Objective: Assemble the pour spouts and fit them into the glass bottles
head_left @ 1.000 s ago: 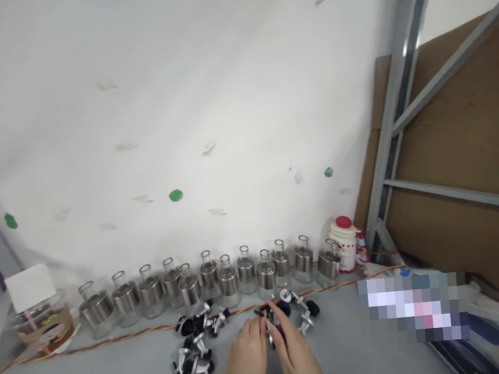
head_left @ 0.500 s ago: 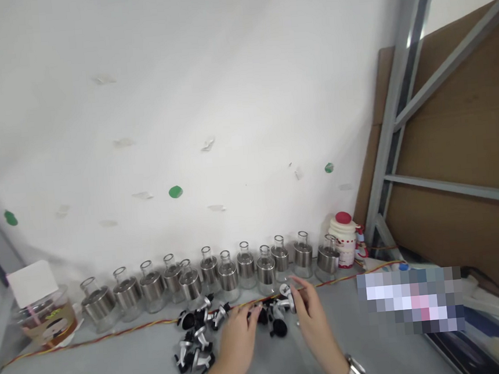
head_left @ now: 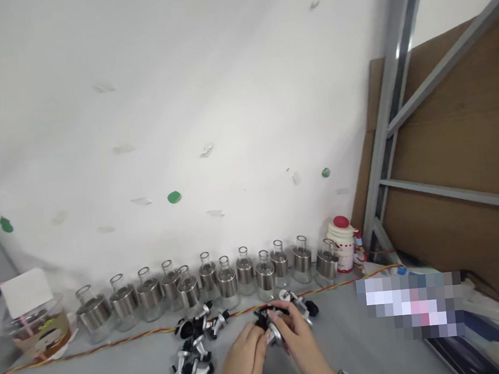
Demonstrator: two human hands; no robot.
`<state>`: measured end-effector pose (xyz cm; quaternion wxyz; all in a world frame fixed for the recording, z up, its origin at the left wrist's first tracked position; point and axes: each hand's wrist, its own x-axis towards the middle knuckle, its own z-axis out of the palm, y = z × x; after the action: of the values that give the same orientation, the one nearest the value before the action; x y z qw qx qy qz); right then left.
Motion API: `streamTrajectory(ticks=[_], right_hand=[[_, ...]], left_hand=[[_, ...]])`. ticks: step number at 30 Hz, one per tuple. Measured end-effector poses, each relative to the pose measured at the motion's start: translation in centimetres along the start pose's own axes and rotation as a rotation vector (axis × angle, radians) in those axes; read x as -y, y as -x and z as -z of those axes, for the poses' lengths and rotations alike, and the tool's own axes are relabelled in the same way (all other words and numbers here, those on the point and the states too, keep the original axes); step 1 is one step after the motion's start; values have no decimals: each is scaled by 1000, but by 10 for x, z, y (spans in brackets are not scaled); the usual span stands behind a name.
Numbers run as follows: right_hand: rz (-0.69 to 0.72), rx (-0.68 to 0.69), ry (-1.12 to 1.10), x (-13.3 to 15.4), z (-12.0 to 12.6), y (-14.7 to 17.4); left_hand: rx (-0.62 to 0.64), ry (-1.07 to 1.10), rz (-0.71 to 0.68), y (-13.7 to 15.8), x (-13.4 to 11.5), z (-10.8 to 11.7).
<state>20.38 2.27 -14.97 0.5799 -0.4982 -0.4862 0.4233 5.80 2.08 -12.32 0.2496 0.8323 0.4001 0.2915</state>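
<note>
My left hand (head_left: 245, 353) and my right hand (head_left: 298, 340) meet low in the middle of the view. Between them is a silver and black bottle pourer (head_left: 274, 332), with the fingers of both hands closed around it and hiding part of it. Just past my right fingers lie more silver and black pourers (head_left: 306, 309). To the left of my left hand, several pourers (head_left: 197, 346) are heaped loosely on the grey tabletop (head_left: 130, 372). Beyond the hands stands a staggered row of glass bottles (head_left: 227, 279) with metal bands and uncapped necks.
A twisted red and yellow cord (head_left: 149, 334) runs across the table in front of the bottles. At left stands a cup (head_left: 44, 339) with a white card. A white bottle with a red lid (head_left: 343, 243) stands at right, near a metal frame (head_left: 382, 181) and blurred items.
My right hand has moved left and toward me, meeting my left hand at a pourer. Some pourers now lie farther right, past my right hand. The camera view has shifted slightly.
</note>
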Motion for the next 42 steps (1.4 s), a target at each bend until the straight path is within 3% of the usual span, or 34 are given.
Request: streamTrajectory(ticks=[5,9,12,15,23,33,39,42], right_hand=[[30,50,20,-8,-9,7],[70,149,287,4,-7,13],[66,262,375,12,-6,17],[24,253,393,8,-9,18],[-13,275,309,4,-9,13],[61,295,293,26,4,12],[84,281,345,30,7,11],[109,267,364,30,5,14]], left_hand=[[87,74,97,12,5,-15],[116,-208,226,15,12,-20],[151,-480,191,18,17,-20],[162,-550,178,21,20,-15],[202,-82,133,21,14,7],[117,290,306,11,-6,-1],[103,917,548,8,0,-18],[133,1121,583,6,1,-18]])
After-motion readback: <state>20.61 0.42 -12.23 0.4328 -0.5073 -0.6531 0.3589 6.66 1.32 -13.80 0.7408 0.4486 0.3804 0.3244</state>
